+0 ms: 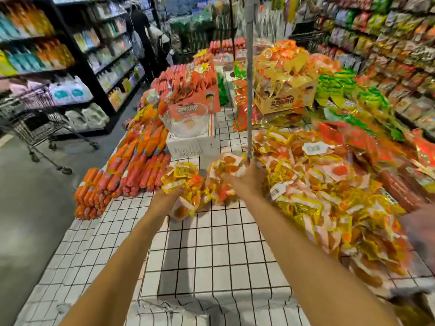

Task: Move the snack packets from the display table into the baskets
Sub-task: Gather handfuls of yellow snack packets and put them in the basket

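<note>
A wire cart (40, 128) stands in the aisle at left. Slick orange sausage sticks (122, 177) are stacked on the grid-patterned table (211, 243). The left hand (167, 198) clamps crinkly yellow packets (181, 182); the right hand (244, 180) grips another bunch beside a grey pole (250, 78). A glossy heap (329, 196) spreads to the right, near a cardboard box (286, 100).

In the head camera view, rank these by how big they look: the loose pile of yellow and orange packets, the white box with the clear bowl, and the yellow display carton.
1. Loose pile of packets, by far.
2 and 3. Unsure: white box and yellow display carton look similar, and the carton sits farther away.
</note>
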